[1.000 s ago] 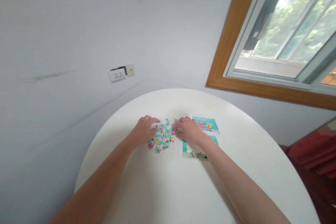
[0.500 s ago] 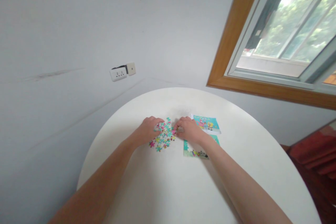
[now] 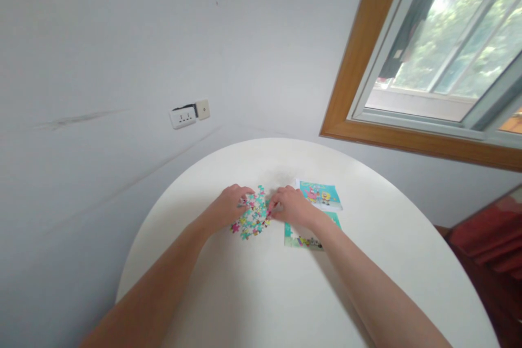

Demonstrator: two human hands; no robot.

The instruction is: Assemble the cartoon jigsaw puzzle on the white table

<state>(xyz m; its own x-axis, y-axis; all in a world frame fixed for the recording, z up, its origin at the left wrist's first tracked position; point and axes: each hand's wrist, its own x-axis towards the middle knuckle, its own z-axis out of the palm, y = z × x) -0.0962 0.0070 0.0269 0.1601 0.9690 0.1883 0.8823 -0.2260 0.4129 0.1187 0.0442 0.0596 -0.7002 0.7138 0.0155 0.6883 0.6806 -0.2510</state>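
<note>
A loose pile of jigsaw puzzle pieces (image 3: 253, 216), mostly turquoise with pink and yellow ones, lies between my hands. My left hand (image 3: 229, 205) rests at the left side of the pile, thumb and fingers apart around its edge. On the other side, my right hand (image 3: 289, 205) has its thumb and fingertips pinched on a pink puzzle piece (image 3: 269, 213). Under my right wrist lies a partly filled puzzle board (image 3: 290, 241), with a turquoise edge and some coloured pieces along its lower part. My right forearm hides part of the board.
Behind the board is a picture sheet (image 3: 326, 194) with cartoon figures on turquoise. Everything lies on a round white table (image 3: 253, 304) against a pale wall. A wall socket (image 3: 183, 117) is at the left, a wood-framed window (image 3: 338, 126) at the right.
My right fingers have drawn together on the pink piece, which now tilts at their tips. My left hand stays about where it was. The view has shifted slightly.
</note>
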